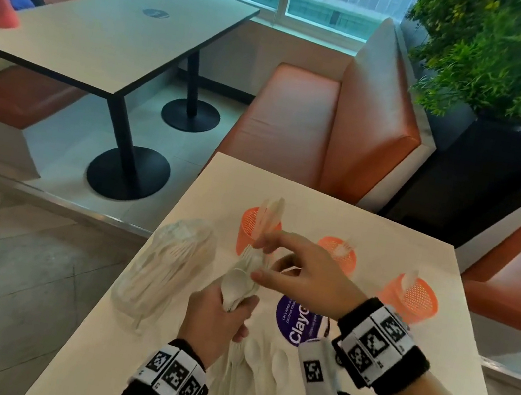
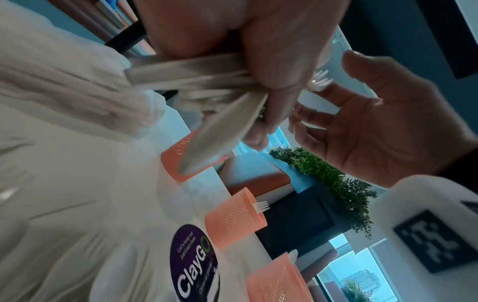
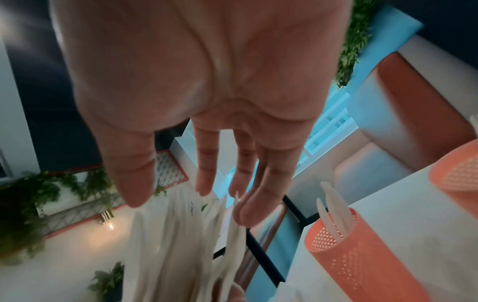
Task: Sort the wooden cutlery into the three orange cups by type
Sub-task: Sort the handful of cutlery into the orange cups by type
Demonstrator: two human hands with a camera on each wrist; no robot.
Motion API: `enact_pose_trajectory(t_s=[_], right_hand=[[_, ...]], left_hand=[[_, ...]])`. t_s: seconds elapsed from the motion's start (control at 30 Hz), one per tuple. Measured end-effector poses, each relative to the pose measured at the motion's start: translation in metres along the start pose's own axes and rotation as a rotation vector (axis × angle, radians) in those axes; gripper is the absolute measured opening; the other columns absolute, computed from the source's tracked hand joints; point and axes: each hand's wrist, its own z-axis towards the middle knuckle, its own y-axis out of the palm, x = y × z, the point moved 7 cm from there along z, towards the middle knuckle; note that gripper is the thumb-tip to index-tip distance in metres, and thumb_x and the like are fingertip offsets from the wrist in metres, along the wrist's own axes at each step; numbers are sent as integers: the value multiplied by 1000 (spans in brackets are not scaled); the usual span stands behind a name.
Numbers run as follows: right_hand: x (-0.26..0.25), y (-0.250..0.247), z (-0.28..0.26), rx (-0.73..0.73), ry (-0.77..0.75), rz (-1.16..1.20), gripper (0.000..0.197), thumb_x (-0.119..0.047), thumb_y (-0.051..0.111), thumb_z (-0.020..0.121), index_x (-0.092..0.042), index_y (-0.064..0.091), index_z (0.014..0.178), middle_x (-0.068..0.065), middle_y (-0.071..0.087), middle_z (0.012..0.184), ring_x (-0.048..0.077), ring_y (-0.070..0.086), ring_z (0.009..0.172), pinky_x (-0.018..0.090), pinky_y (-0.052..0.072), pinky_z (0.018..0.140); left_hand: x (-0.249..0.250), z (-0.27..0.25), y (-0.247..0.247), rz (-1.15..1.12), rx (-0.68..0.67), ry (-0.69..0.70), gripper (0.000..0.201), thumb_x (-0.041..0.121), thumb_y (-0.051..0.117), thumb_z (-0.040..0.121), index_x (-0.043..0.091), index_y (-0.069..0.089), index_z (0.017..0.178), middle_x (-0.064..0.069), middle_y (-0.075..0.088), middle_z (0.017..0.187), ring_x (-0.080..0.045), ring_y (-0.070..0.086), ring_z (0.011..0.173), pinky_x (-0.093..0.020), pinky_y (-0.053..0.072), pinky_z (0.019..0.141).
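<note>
Tabletop: left hand (image 1: 217,315) grips cutlery bundle (image 1: 243,276), apparently spoons.

Head view looks down at the table (image 1: 369,223); wrist views sit close, sharing its orange cups (image 2: 235,220).

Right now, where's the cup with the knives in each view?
Head: the cup with the knives is leftmost of the three, just beyond the right hand.
Left wrist: centre, partly behind the held cutlery.
Right wrist: lower right, knives sticking out.
Shared landmark: the green plant.
</note>
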Motion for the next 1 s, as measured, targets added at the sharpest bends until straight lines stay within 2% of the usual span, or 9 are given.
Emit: enact_pose_trajectory(t_s=[0.1, 0.2, 0.33, 0.47, 0.53, 0.6, 0.7, 0.83, 1.0], right_hand=[[8, -8, -16, 119, 23, 6, 27, -41, 78, 79, -39, 64, 102, -12, 61, 108, 9, 68, 83, 24, 58, 79], [20, -14, -29, 157, 55, 56, 19, -34, 78, 81, -30, 69, 97, -12, 67, 103, 7, 69, 83, 26, 59, 77], [30, -26, -44, 267, 45, 72, 8, -25, 73, 86, -24, 70, 93, -11, 69, 86, 1, 66, 75, 15, 53, 69], [46, -33, -55, 337, 108, 223, 25, -13, 72, 85, -25, 65, 105, -7, 66, 79, 0, 64, 65, 19, 55, 67], [54, -37, -59, 370, 119, 204, 22, -15, 70, 86, -25, 67, 105, -9, 65, 78, -1, 65, 67, 17, 53, 66], [59, -40, -64, 402, 124, 162, 16, -19, 69, 87, -26, 69, 102, -11, 66, 80, -2, 65, 70, 15, 52, 65], [66, -43, -69, 421, 135, 147, 9, -24, 70, 87, -28, 69, 95, -9, 69, 82, 2, 68, 75, 21, 57, 69], [76, -48, -73, 464, 161, 134, 6, -20, 71, 87, -25, 69, 89, -6, 70, 82, 9, 71, 73, 34, 62, 70], [83, -45, -78, 459, 186, 246, 9, -10, 68, 90, -17, 64, 93, 1, 67, 91, 19, 73, 75, 40, 63, 69]], left_hand=[[2, -8, 15, 10, -4, 18, 10, 9, 71, 85, 14, 64, 89, -11, 65, 68, -20, 60, 45, -24, 48, 43], [6, -14, 28, 4, -2, 44, 11, 7, 71, 84, 13, 64, 90, -11, 66, 68, -21, 62, 45, -25, 49, 43], [12, -18, 44, -15, -20, 81, 15, 9, 76, 80, 13, 63, 88, -5, 66, 60, -23, 63, 48, -25, 49, 45], [16, -22, 61, -69, -69, 113, 18, 13, 78, 78, 11, 64, 89, -4, 67, 61, -24, 64, 54, -28, 50, 50], [14, -21, 67, -76, -64, 127, 22, 22, 79, 78, 12, 64, 90, -6, 69, 68, -26, 67, 62, -33, 54, 56], [9, -19, 72, -70, -64, 130, 32, 39, 78, 77, 17, 64, 94, -6, 73, 78, -28, 70, 73, -41, 57, 66], [2, -19, 80, -83, -73, 104, 45, 56, 71, 75, 18, 63, 97, -5, 73, 84, -27, 70, 79, -43, 57, 73], [0, -19, 84, -166, -41, 57, 28, 37, 65, 88, 10, 63, 96, -11, 71, 81, -23, 67, 72, -34, 52, 65], [1, -18, 89, -177, -10, 39, 26, 33, 64, 90, 7, 65, 94, -19, 71, 78, -26, 69, 68, -29, 52, 58]])
